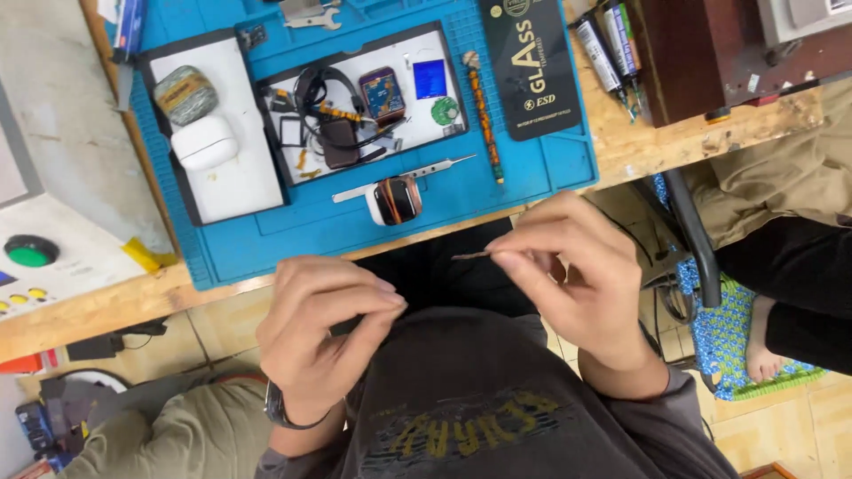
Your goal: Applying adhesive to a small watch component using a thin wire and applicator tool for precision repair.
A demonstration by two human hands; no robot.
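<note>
My right hand (572, 266) pinches a small thin brown strip (470, 255) between thumb and forefinger, held over my lap in front of the bench edge. My left hand (324, 328) is curled close to it, fingertips pressed together near my dark shirt; whether it holds anything is hidden. A wristband sits on my left wrist. On the blue work mat (532, 168) just beyond my hands lies a small smartwatch body (395, 200) with a dark screen, and a metal tweezer (408, 173) rests beside it.
A white tray (417, 53) on the mat holds cables, a circuit board and small parts. Another white tray (240, 168) carries a white earbud case (204, 142) and a tape roll. A black flat package (532, 62), tubes, a control box with a green button (31, 253) and another person's legs (790, 275) surround the bench.
</note>
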